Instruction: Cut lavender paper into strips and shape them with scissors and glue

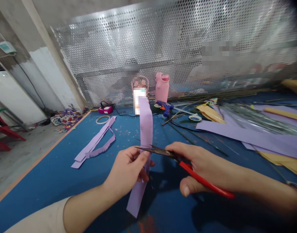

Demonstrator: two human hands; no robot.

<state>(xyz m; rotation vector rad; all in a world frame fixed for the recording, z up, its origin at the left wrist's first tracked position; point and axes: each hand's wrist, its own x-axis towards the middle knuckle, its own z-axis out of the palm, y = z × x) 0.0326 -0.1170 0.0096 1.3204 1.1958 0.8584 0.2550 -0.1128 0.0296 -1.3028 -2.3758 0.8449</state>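
Note:
A long lilac paper strip (pixel 146 126) stands upright in front of me, its lower end slanting down toward the table's near side. My left hand (pixel 129 168) pinches it around its middle, thumb in front and fingers behind. In my right hand (pixel 201 165) are red-handled scissors (pixel 199 179), gripped by the handle. Their dark blades are slightly parted and lie across the strip, just above my left thumb. Whether the paper is cut there cannot be made out.
On the blue table (pixel 90 181), folded lilac strips (pixel 95 142) and a tape roll (pixel 103 120) lie left. Behind stand a blue glue gun (pixel 165 108) and a pink bottle (pixel 162 87) before a perforated metal panel (pixel 187 38). Lilac sheets (pixel 250 134) and wrapped stems (pixel 260 116) cover the right.

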